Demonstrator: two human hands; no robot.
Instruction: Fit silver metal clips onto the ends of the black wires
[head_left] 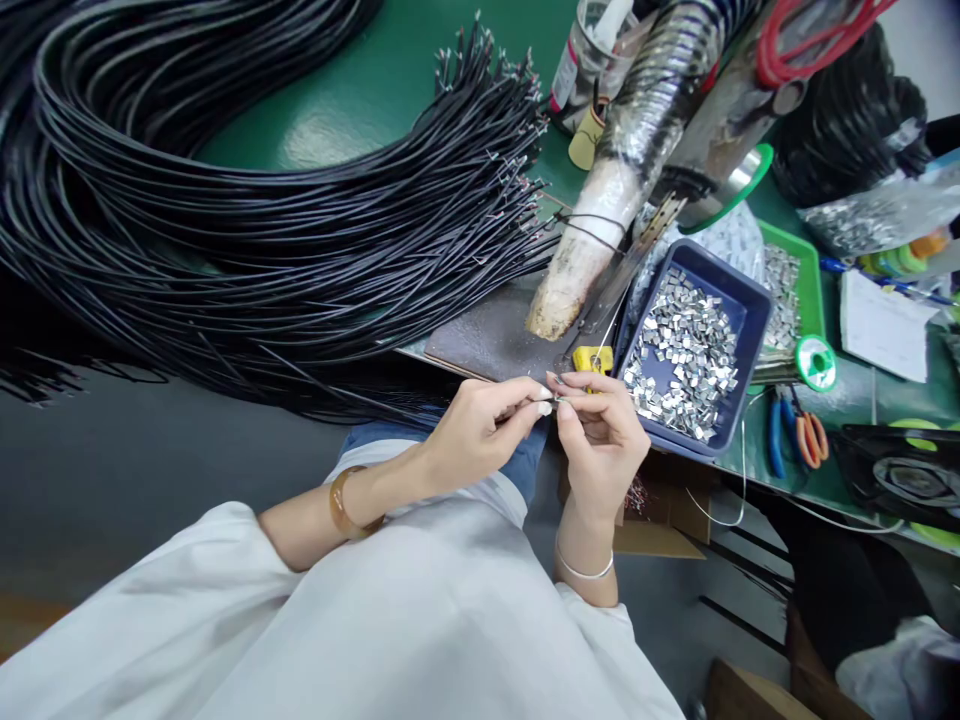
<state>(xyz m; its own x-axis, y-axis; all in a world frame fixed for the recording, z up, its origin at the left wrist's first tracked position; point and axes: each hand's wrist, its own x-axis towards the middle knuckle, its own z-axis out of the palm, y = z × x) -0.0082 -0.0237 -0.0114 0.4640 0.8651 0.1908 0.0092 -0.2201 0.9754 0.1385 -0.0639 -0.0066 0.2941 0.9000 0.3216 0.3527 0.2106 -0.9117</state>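
Observation:
My left hand [480, 432] is closed in a pinch on a thin black cable [551, 401] close to its end. Facing it, my right hand [606, 430] pinches at the same cable end, where a small shiny metal piece shows between the fingertips. The fingers partly cover both. Just right of my right hand stands a dark blue tray [759, 318] of small metal connector shells [686, 350]. A big bundle of black cables [300, 225] lies on the green table to the left, stripped wire ends pointing toward the middle.
A plastic-wrapped duct [581, 255] hangs over a dark board [495, 335]. Behind my fingers is a yellow block [592, 360]. To the right are a green tray [810, 290], a solder spool [815, 363], blue-handled pliers [784, 435], orange-handled pliers [812, 440] and a paper pad [885, 325].

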